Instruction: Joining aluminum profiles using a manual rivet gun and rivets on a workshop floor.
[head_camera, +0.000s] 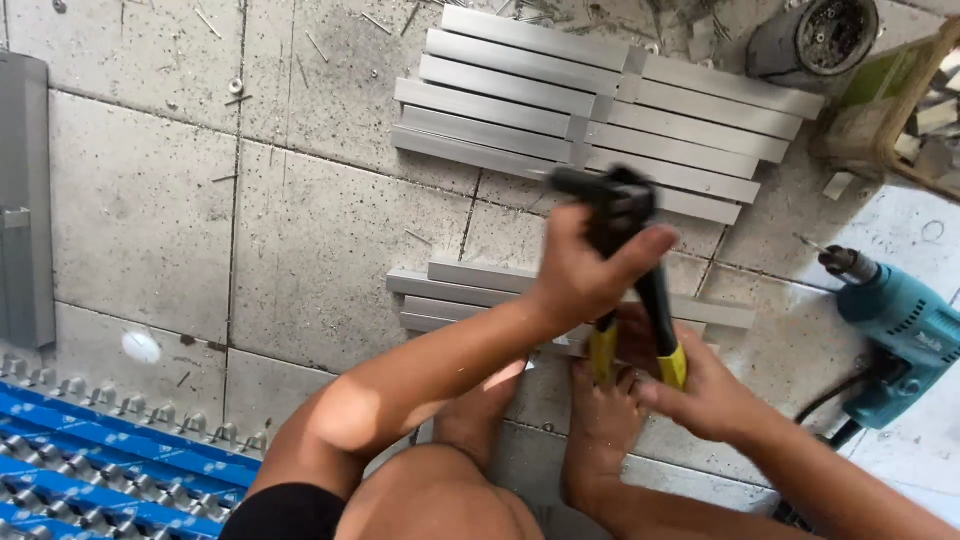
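My left hand (575, 275) and right hand (700, 390) both closed around the yellow-handled rivet tool (625, 260), above grey metal bars (480, 290).

Bright, even daylight fills the scene, strongest at the right, where the pale floor (900, 230) beside the blue drill (905, 335) washes out almost to white. Shadows are soft and short; a sunlit patch glows on the left forearm. The aluminium bars (600, 110) at the far side show a mild sheen without hard glare. Motion blur smears the black head of the hand tool (612, 205) and the left hand (580, 270). The tiles stay sharp, and straight lines bend slightly near the edges.
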